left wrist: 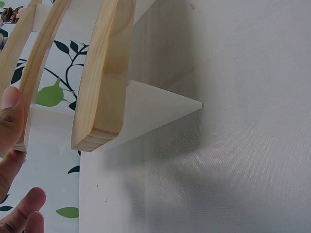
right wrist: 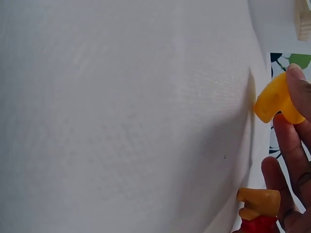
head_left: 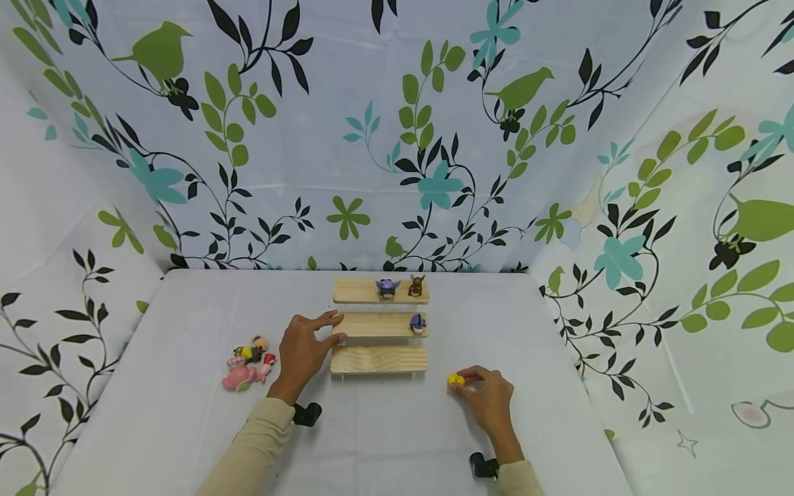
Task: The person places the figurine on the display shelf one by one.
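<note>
A three-step wooden display stand [head_left: 380, 359] rises on the white table. My left hand [head_left: 304, 353] pinches the left end of its middle board [head_left: 372, 324], thumb and a finger on either side, as the left wrist view also shows. My right hand [head_left: 486, 399], right of the stand, pinches a small yellow toy piece [right wrist: 279, 99] between thumb and fingers. A red and orange toy figure [right wrist: 260, 206] overlaps the lower fingers in the right wrist view; I cannot tell whether the hand holds it. A blue-grey figurine [head_left: 418, 323] stands at the middle board's right end.
On the top board stand a purple figurine [head_left: 387, 288] and a brown figurine [head_left: 416, 286]. Left of my left hand lies a small pile of toy figures, including a pink figure [head_left: 238, 375]. Leaf-printed cloth [head_left: 384, 138] hangs behind the table.
</note>
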### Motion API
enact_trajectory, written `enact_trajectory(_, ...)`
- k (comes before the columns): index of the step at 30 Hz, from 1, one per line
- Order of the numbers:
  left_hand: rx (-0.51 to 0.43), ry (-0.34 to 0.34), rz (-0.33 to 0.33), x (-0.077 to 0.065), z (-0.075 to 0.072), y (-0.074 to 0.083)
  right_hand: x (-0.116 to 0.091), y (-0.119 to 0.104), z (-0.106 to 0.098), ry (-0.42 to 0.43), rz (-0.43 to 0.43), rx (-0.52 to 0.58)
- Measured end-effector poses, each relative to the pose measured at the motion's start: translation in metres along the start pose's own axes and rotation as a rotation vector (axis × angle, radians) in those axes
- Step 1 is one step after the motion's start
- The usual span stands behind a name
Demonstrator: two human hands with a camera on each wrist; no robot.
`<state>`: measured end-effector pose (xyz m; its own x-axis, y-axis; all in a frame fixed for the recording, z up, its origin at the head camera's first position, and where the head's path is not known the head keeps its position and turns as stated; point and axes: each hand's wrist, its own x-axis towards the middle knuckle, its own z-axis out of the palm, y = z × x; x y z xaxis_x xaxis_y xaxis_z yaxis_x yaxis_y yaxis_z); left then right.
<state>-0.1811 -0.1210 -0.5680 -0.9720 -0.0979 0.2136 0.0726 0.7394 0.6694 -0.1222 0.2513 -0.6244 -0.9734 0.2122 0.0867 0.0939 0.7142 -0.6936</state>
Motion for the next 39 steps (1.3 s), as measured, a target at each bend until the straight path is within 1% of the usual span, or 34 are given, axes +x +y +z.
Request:
enact_trajectory(5, -0.007, -0.003, 0.000, 0.000, 0.000, 0.000, 0.000, -0.003, -0.003, 0.004, -0.009, 0.038)
enact_trajectory(9, -0.014, -0.005, 0.005, 0.000, 0.000, 0.000, 0.002, -0.008, -0.007, 0.008, -0.042, 0.074)
enact_trajectory(13, -0.015, -0.004, 0.013, 0.001, 0.000, -0.001, 0.006, -0.015, -0.011, 0.017, -0.055, 0.113)
enact_trajectory(17, -0.015, -0.013, 0.005, 0.001, 0.000, -0.001, 0.010, -0.023, -0.014, 0.023, -0.049, 0.142)
enact_trajectory(21, -0.013, -0.012, 0.012, 0.001, 0.000, -0.001, 0.013, -0.032, -0.015, 0.033, -0.077, 0.171)
enact_trajectory(27, -0.015, 0.003, 0.020, 0.001, 0.000, -0.001, 0.020, -0.047, -0.018, 0.043, -0.129, 0.205)
enact_trajectory(32, -0.014, 0.021, 0.026, 0.001, 0.002, -0.003, 0.025, -0.064, -0.022, 0.041, -0.157, 0.219)
enact_trajectory(39, -0.020, 0.015, 0.029, 0.002, 0.001, -0.004, 0.032, -0.089, -0.025, 0.043, -0.184, 0.234)
